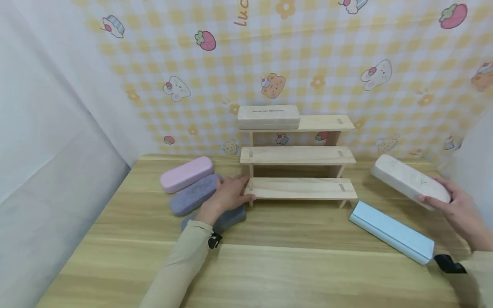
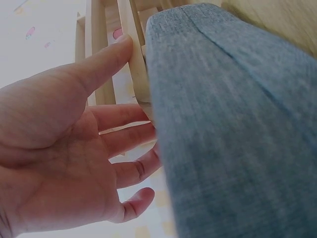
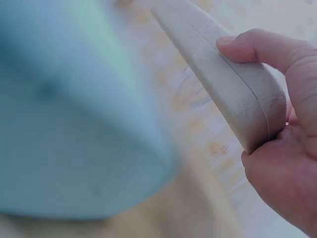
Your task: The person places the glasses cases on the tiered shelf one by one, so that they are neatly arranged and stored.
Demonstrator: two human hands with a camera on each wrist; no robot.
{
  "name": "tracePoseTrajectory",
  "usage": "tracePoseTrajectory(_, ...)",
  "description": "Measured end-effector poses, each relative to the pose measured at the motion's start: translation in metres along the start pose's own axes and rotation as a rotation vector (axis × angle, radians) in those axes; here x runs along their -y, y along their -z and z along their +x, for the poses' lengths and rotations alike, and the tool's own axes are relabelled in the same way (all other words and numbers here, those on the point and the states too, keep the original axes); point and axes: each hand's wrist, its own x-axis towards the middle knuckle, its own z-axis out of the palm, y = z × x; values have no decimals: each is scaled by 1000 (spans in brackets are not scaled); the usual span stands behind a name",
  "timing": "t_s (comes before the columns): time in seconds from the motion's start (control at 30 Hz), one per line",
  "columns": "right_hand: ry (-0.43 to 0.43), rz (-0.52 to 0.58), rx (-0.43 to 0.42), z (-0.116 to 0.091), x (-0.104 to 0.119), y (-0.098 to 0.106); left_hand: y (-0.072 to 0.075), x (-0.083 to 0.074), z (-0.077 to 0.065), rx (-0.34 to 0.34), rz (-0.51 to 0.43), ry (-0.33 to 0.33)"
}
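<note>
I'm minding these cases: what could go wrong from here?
The right hand grips the cream case by one end, so it might tip or slip. The light blue case lies close by and could get bumped. The left hand touches the wooden rack, so a push might shift it.

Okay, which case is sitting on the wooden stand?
The off-white case with lettering at the left end of the top tier. The right hand holds the other off-white case; the remaining four lie on the table.

The held case (image 1: 411, 179) was off-white, the shelf (image 1: 298, 188) pale tan. Yellow-and-white checks with pink strawberries (image 1: 208, 41) patterned the backdrop (image 1: 327, 36).
</note>
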Motion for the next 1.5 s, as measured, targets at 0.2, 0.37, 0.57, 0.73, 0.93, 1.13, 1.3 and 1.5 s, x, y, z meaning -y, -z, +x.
tracePoseTrajectory(0.2,83,58,-47,19,24,21,0,-2,1,-6,4,9)
tracePoseTrajectory(0.37,138,92,-61,33,59,26,0,-2,1,-13,-8,-6)
tracePoseTrajectory(0.57,117,-57,-11,51,103,20,-2,-1,0,-4,-20,-1)
tracePoseTrajectory(0.73,106,-28,50,69,129,13,-4,0,-1,-13,-28,-7)
tracePoseTrajectory(0.93,83,-58,148,86,145,6,-4,1,-4,-14,-20,-4)
tracePoseTrajectory(1.13,102,-48,167,101,152,1,-3,-2,0,-26,-19,-31)
tracePoseTrajectory(1.3,111,-8,198,109,157,-7,-5,-2,-1,-4,-10,-19)
tracePoseTrajectory(1.5,132,-19,185,118,167,-15,-5,-3,-3,-5,-27,-21)
